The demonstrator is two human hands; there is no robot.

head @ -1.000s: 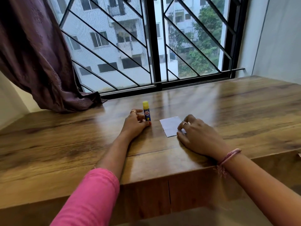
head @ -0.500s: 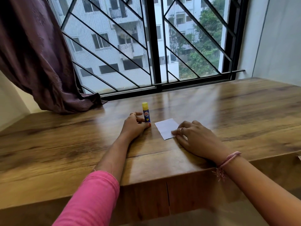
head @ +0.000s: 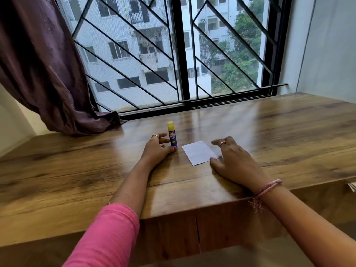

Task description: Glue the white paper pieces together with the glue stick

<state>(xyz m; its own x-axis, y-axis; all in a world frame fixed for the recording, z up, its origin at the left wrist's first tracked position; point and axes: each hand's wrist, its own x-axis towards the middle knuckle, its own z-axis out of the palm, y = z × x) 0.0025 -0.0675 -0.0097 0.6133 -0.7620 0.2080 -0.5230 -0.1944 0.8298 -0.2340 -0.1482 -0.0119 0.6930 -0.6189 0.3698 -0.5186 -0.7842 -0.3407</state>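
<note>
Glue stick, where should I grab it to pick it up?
Grab the glue stick around its blue middle, below the yellow cap, probably from the left, where the left hand already sits. It stands upright on the table, so pinching thumb and fingers on opposite sides should work.

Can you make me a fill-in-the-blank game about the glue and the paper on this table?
1. The glue stick stands upright with a ____ cap on top.
2. The white paper lies flat on the wooden table, next to the ____ hand.
3. The left hand rests beside the glue stick, and that arm wears a ____ sleeve.

Missing words: yellow; right; pink
</note>
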